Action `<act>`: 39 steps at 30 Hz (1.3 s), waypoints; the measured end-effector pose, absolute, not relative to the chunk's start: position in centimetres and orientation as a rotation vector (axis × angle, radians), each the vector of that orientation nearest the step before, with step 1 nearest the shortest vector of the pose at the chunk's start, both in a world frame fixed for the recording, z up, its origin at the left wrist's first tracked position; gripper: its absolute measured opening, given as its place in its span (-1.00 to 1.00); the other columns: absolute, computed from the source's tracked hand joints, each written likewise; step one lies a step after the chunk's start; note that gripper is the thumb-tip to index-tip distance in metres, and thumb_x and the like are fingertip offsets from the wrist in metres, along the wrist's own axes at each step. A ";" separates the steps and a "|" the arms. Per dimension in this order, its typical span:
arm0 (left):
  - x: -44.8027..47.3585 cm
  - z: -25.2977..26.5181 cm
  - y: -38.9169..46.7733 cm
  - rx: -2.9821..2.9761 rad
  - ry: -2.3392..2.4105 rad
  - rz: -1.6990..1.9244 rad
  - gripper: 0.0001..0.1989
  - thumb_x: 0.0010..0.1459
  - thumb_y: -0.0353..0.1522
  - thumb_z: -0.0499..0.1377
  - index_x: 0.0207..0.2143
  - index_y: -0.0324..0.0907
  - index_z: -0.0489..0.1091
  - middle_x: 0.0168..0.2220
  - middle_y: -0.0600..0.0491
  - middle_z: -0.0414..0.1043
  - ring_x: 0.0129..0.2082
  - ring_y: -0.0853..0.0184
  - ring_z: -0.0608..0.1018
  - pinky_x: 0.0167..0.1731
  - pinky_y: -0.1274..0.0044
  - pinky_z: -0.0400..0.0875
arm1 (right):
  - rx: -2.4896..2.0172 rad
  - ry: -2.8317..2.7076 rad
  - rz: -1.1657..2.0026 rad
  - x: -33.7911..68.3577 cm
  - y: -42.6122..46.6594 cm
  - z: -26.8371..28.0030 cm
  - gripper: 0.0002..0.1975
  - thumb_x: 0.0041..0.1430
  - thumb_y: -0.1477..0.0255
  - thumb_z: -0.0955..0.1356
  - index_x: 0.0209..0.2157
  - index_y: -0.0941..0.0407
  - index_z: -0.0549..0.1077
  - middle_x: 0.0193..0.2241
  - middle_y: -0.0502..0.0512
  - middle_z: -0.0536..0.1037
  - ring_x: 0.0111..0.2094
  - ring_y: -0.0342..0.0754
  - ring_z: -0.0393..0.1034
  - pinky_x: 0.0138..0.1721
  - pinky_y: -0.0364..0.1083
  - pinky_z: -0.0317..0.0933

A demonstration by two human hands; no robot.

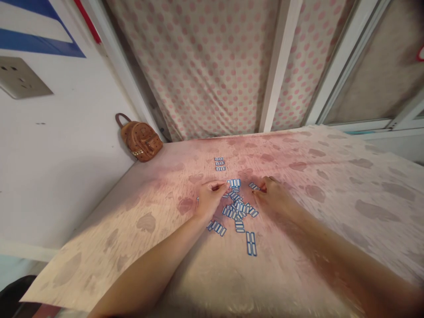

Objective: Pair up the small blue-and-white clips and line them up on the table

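A loose heap of small blue-and-white label strips (pixel 239 207) lies on the table between my hands. My left hand (pixel 210 197) is closed in a pinch on a label strip (pixel 234 183) at the heap's far edge. To the right of the heap, my right hand (pixel 269 192) pinches another label strip (pixel 253 186) by its near end. Beyond the hands, three short rows of labels (pixel 219 164) lie one above another. Nearer to me are a separate label block (pixel 251 243) and a few strips (pixel 217 228) beside my left wrist.
A patterned cloth (pixel 311 176) covers the table. At its back left corner a small brown backpack (pixel 141 140) leans by the white wall (pixel 76 132). Behind the table hangs a dotted curtain (pixel 212 66) with white frame posts (pixel 280 62).
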State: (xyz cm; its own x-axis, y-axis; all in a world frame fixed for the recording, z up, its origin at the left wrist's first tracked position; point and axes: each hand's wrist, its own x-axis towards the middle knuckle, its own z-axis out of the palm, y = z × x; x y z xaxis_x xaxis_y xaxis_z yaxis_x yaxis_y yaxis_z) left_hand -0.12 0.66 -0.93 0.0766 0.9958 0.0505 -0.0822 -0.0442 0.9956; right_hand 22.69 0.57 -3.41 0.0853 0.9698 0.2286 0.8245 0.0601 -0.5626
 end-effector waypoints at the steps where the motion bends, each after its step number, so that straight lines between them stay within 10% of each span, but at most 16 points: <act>1: -0.1 -0.9 0.7 1.217 1.069 1.218 -0.78 0.01 -0.25 0.35 -0.37 -0.23 0.58 -0.38 -0.04 0.60 -0.29 0.18 0.64 -0.28 0.41 0.53 | -1.806 -1.776 0.322 22.7 0.6 -3.5 -0.89 0.04 0.40 0.36 -0.45 0.10 0.33 -0.40 0.12 0.44 -0.44 -0.06 0.29 -0.45 -0.09 0.06; 17: -0.3 -0.8 0.7 1.251 1.104 1.205 -0.81 0.04 -0.27 0.32 -0.36 -0.22 0.59 -0.38 -0.04 0.62 -0.30 0.18 0.65 -0.32 0.45 0.52 | -1.576 -1.614 0.525 20.6 -1.2 -1.2 -0.85 0.18 0.42 0.24 -0.27 0.07 0.42 -0.43 0.01 0.52 -0.44 -0.08 0.34 -0.43 -0.13 0.10; 39: 0.3 -1.6 -0.1 1.477 1.099 1.121 -0.73 0.10 -0.18 0.30 -0.32 -0.20 0.61 -0.44 0.02 0.58 -0.52 0.34 0.52 -0.51 0.56 0.36 | -1.472 -1.855 0.352 18.9 -3.1 0.8 -0.76 0.18 0.41 0.31 -0.56 0.08 0.26 -0.52 -0.01 0.37 -0.52 -0.13 0.20 -0.48 -0.12 -0.02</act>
